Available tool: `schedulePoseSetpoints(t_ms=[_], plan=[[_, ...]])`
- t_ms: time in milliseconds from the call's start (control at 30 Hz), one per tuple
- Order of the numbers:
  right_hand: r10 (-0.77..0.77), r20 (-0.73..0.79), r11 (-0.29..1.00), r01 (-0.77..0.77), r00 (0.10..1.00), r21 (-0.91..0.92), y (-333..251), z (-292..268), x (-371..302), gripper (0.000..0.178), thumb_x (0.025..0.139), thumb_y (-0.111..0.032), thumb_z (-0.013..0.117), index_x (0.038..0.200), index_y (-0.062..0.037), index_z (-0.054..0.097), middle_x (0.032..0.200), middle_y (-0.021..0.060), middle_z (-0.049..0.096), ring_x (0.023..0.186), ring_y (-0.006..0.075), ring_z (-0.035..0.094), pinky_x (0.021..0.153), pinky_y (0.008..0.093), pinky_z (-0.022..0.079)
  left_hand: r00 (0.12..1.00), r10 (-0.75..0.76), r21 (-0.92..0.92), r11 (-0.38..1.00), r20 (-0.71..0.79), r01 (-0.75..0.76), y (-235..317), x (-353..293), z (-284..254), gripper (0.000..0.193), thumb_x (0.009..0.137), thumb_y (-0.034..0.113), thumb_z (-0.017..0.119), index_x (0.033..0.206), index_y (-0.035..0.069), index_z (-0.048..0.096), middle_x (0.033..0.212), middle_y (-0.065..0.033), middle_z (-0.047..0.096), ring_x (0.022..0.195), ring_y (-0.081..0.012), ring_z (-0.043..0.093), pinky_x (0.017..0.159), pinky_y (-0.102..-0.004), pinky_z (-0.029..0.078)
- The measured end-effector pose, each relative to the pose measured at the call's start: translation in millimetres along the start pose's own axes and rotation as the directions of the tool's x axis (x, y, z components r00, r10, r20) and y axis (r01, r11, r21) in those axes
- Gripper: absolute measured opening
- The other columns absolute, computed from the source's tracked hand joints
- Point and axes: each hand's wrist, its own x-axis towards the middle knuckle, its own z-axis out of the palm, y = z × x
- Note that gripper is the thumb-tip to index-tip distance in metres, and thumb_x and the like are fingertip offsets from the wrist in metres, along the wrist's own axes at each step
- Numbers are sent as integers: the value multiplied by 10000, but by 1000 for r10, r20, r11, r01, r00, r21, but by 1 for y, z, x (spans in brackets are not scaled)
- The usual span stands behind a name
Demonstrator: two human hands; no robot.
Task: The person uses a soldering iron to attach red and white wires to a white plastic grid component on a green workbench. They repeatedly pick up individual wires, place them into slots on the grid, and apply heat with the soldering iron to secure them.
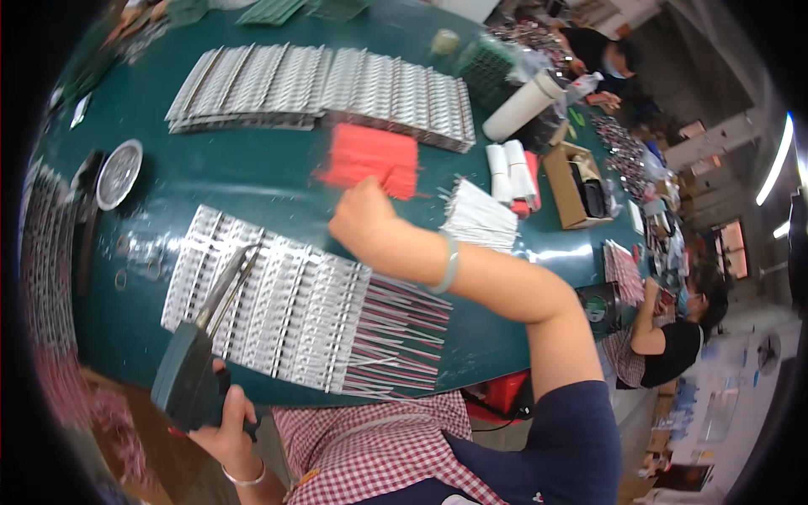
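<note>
The near silver rack (278, 295) lies slantwise on the green table (252, 168), its lower side close to the table's near edge. A band of green tabletop runs between this rack and the far racks (252, 84), broken by a stack of red strips (374, 151); more green shows left of the near rack, as far as a metal bowl (120, 174). To the right, white sticks (480, 215), white rolls (500, 175) and a cardboard box (557, 192) crowd the room.

The left hand (225, 427) is low, by the near edge, its fingers wrapped around the handle of a dark green tool (187, 370) whose long metal tip slants up over the near rack (whether it touches, I cannot tell). The right arm bends sharply at the elbow, its forearm crossing leftward above the pink and white sticks (404, 337) that jut from the rack. The right hand (362, 215) is at the lower edge of the red strips, knuckles up, fingers curled narrow; blur hides whether they pinch one.
</note>
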Motion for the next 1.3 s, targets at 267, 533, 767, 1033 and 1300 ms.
schedulePoseSetpoints(t_ms=[267, 533, 767, 1033, 1300], plan=[[121, -103, 978, -101, 987, 181, 3, 6, -22, 109, 788, -139, 690, 858, -121, 771, 926, 64, 705, 935, 233, 663, 708, 371, 511, 998, 17, 26, 1000, -54, -16, 18, 10, 10, 410, 841, 34, 645, 1213, -88, 524, 1130, -197, 625, 482, -105, 469, 424, -240, 375], [441, -570, 710, 119, 694, 694, -31, 48, -50, 245, 717, 36, 645, 939, -40, 718, 872, 77, 609, 837, 269, 600, 660, 367, 505, 983, -176, -44, 983, 54, 178, 8, 5, 20, 528, 799, -125, 672, 1302, -47, 533, 1147, -167, 651, 613, -109, 576, 464, -223, 447], [547, -574, 574, 226, 610, 787, -64, 58, -44, 264, 724, 58, 649, 978, 1, 694, 901, 89, 617, 801, 266, 593, 664, 368, 513, 973, -106, 214, 975, 206, 61, -15, -2, 31, 386, 808, -95, 700, 1177, -57, 594, 1059, -143, 660, 591, -119, 579, 497, -239, 463], [499, -576, 589, 235, 647, 773, -70, 61, -46, 352, 695, 56, 628, 1046, 49, 645, 961, 135, 594, 852, 291, 583, 686, 371, 518, 962, -74, 335, 942, 262, -19, -18, 4, 49, 258, 802, -10, 771, 1042, -34, 680, 853, -65, 699, 666, -116, 622, 612, -251, 495], [485, -577, 613, 215, 658, 760, -70, 57, -48, 373, 693, 48, 624, 1066, 65, 637, 971, 141, 588, 869, 294, 573, 697, 365, 517, 949, 5, 392, 910, 316, -135, -17, 9, 56, 173, 803, -3, 760, 952, -42, 682, 833, -86, 681, 675, -134, 621, 621, -261, 484]])
